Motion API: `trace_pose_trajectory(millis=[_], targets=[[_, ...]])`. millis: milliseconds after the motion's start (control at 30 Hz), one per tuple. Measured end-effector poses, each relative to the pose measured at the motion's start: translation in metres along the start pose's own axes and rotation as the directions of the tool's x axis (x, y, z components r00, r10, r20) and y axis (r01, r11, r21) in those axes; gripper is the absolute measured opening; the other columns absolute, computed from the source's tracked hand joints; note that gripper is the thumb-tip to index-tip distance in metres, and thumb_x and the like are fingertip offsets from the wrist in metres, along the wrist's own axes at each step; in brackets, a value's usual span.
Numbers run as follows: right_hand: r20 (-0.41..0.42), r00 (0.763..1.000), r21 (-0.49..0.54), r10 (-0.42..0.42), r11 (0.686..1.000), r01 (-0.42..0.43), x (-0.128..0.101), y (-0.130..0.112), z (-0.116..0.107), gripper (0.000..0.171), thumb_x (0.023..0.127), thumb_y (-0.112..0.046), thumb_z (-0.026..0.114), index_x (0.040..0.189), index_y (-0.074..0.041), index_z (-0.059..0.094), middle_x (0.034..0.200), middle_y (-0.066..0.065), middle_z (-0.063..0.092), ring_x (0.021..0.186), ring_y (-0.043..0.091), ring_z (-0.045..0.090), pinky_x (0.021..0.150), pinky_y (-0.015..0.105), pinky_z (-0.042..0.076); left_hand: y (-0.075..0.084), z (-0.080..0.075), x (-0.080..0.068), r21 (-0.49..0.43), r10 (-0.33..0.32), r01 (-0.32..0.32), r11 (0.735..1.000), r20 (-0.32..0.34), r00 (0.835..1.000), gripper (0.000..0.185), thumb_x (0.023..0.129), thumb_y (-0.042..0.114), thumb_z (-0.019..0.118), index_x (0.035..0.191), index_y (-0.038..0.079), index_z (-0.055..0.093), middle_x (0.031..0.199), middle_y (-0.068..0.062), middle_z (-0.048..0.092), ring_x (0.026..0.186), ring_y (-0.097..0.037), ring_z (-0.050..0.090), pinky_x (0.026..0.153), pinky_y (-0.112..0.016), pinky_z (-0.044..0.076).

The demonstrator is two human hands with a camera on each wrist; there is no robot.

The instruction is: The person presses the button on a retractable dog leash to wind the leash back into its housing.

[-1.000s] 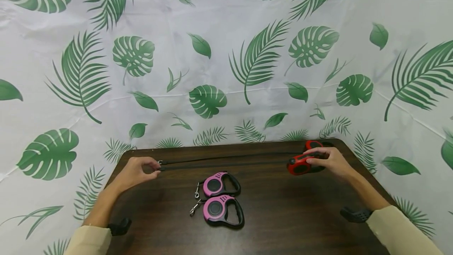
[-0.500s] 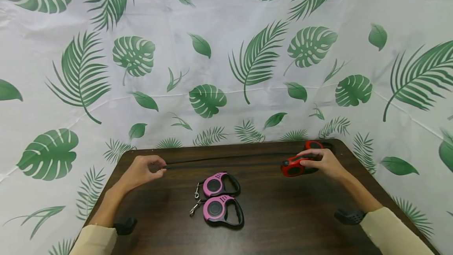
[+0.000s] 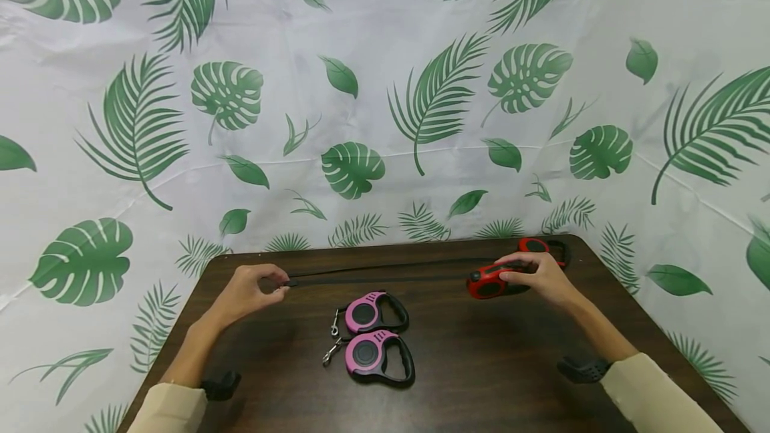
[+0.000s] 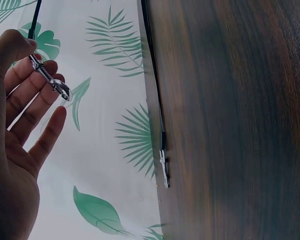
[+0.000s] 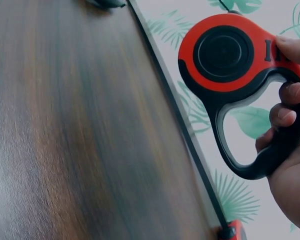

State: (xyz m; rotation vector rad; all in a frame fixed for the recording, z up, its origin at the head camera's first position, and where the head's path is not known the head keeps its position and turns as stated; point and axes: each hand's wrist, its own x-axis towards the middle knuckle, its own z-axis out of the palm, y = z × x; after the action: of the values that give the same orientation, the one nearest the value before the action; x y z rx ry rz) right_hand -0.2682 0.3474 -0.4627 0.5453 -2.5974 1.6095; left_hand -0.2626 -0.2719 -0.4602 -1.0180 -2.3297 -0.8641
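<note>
My right hand (image 3: 535, 277) grips the handle of a red and black retractable dog leash (image 5: 222, 54), thumb on its casing and fingers curled through the loop. Its black strap (image 3: 385, 279) runs leftward, pulled out, to my left hand (image 3: 255, 291). There my thumb and fingers pinch the strap end, and the silver clip (image 4: 52, 82) lies across the fingers in the left wrist view. Behind the held leash, a second red leash (image 3: 533, 244) rests at the table's back right. Its drawn-out strap (image 3: 385, 266) lies along the back, ending in another metal clip (image 4: 164, 167).
Two pink and black retractable leashes (image 3: 365, 355) lie one in front of the other at mid-table, clips pointing left. The dark wooden table (image 3: 469, 379) meets a white leaf-printed cloth (image 3: 385, 206) at its back edge.
Both hands have moved inward: the left hand to the right with the clip end, the right hand to the left with the red leash. The strap between them is shorter. The pink leashes stay put.
</note>
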Motion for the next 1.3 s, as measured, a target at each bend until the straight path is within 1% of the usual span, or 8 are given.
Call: trace_pose_trajectory(millis=[167, 300, 400, 533, 633, 833, 1000, 1300], targets=[[0.008, 1.0, 0.019, -0.015, 1.0, 0.015, 0.002, -0.002, 0.007, 0.031, 0.096, -0.014, 0.078, 0.125, -0.004, 0.075, 0.109, 0.001, 0.078, 0.092, 0.02, 0.07, 0.073, 0.034, 0.058, 0.003, 0.002, 0.002, -0.01, 0.006, -0.006, 1.0, -0.003, 1.0, 0.024, 0.076, -0.007, 0.084, 0.093, 0.007, 0.076, 0.085, 0.001, 0.076, 0.074, -0.016, 0.07, 0.068, -0.031, 0.059], [0.012, 1.0, 0.028, -0.024, 0.999, 0.024, 0.003, -0.001, 0.012, 0.03, 0.096, -0.013, 0.078, 0.125, -0.003, 0.075, 0.107, 0.001, 0.079, 0.087, 0.019, 0.071, 0.073, 0.033, 0.058, 0.006, 0.004, 0.004, -0.02, 0.025, -0.025, 0.999, -0.016, 1.0, 0.025, 0.075, -0.008, 0.084, 0.093, 0.007, 0.076, 0.086, 0.001, 0.076, 0.074, -0.017, 0.071, 0.069, -0.029, 0.059], [0.009, 1.0, 0.036, -0.02, 0.999, 0.019, 0.003, -0.002, 0.017, 0.031, 0.095, -0.014, 0.079, 0.124, -0.004, 0.076, 0.108, 0.001, 0.079, 0.091, 0.019, 0.07, 0.073, 0.033, 0.059, 0.006, 0.008, 0.006, -0.023, 0.039, -0.04, 0.999, -0.028, 0.999, 0.025, 0.075, -0.008, 0.083, 0.093, 0.007, 0.076, 0.085, 0.001, 0.076, 0.074, -0.016, 0.071, 0.071, -0.021, 0.056], [0.019, 1.0, 0.065, -0.02, 0.998, 0.018, 0.004, -0.004, 0.023, 0.031, 0.095, -0.014, 0.079, 0.124, -0.004, 0.076, 0.11, 0.001, 0.078, 0.093, 0.019, 0.07, 0.073, 0.034, 0.06, 0.006, 0.013, 0.008, -0.025, 0.044, -0.045, 0.999, -0.032, 0.999, 0.023, 0.075, -0.007, 0.083, 0.092, 0.007, 0.076, 0.084, 0.001, 0.076, 0.073, -0.017, 0.07, 0.069, -0.028, 0.058], [0.033, 0.999, 0.073, -0.029, 0.997, 0.026, 0.005, -0.006, 0.026, 0.03, 0.095, -0.013, 0.079, 0.124, -0.004, 0.075, 0.109, 0.002, 0.079, 0.086, 0.019, 0.071, 0.071, 0.034, 0.059, 0.006, 0.017, 0.009, -0.029, 0.049, -0.05, 0.998, -0.032, 0.998, 0.022, 0.076, -0.007, 0.083, 0.092, 0.007, 0.075, 0.084, 0.0, 0.076, 0.072, -0.02, 0.071, 0.065, -0.042, 0.06], [0.035, 0.999, 0.083, -0.032, 0.996, 0.029, 0.007, -0.01, 0.034, 0.03, 0.095, -0.014, 0.079, 0.124, -0.005, 0.076, 0.104, 0.004, 0.08, 0.079, 0.018, 0.068, 0.068, 0.033, 0.058, 0.008, 0.024, 0.013, -0.049, 0.055, -0.056, 0.997, -0.033, 0.998, 0.021, 0.077, -0.006, 0.083, 0.092, 0.006, 0.075, 0.086, -0.001, 0.077, 0.073, -0.023, 0.072, 0.067, -0.039, 0.06], [0.038, 0.999, 0.098, -0.034, 0.995, 0.03, 0.009, -0.016, 0.04, 0.03, 0.094, -0.015, 0.08, 0.123, -0.006, 0.076, 0.109, 0.003, 0.079, 0.085, 0.02, 0.071, 0.071, 0.034, 0.06, 0.012, 0.028, 0.016, -0.048, 0.049, -0.051, 0.998, -0.032, 0.998, 0.021, 0.076, -0.005, 0.084, 0.092, 0.007, 0.076, 0.085, -0.001, 0.077, 0.073, -0.02, 0.072, 0.069, -0.031, 0.059], [0.059, 0.997, 0.154, -0.04, 0.988, 0.031, 0.01, -0.02, 0.05, 0.031, 0.094, -0.013, 0.08, 0.123, -0.005, 0.076, 0.11, 0.005, 0.078, 0.084, 0.02, 0.07, 0.07, 0.034, 0.06, 0.02, 0.035, 0.023, -0.079, 0.043, -0.044, 0.996, -0.009, 0.999, 0.021, 0.078, -0.006, 0.083, 0.094, 0.006, 0.076, 0.087, -0.002, 0.077, 0.075, -0.022, 0.072, 0.068, -0.045, 0.062]])
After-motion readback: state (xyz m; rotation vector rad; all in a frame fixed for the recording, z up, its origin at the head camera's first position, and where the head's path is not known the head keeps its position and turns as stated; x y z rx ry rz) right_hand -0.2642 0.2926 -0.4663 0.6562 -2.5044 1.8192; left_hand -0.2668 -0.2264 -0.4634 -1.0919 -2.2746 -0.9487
